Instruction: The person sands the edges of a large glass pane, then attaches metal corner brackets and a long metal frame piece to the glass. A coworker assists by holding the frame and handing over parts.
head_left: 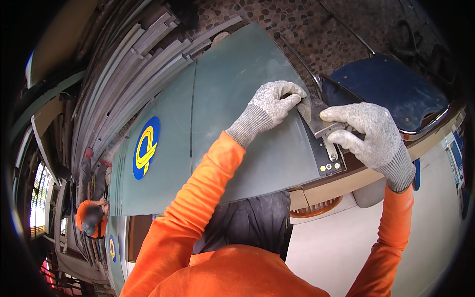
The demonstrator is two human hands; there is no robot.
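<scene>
Metal bracket (pixel 322 129) runs upper-left to lower-right.

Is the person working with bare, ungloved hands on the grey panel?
No: both the left hand and the right hand wear grey knitted gloves as they rest at the edge of the grey panel.
</scene>
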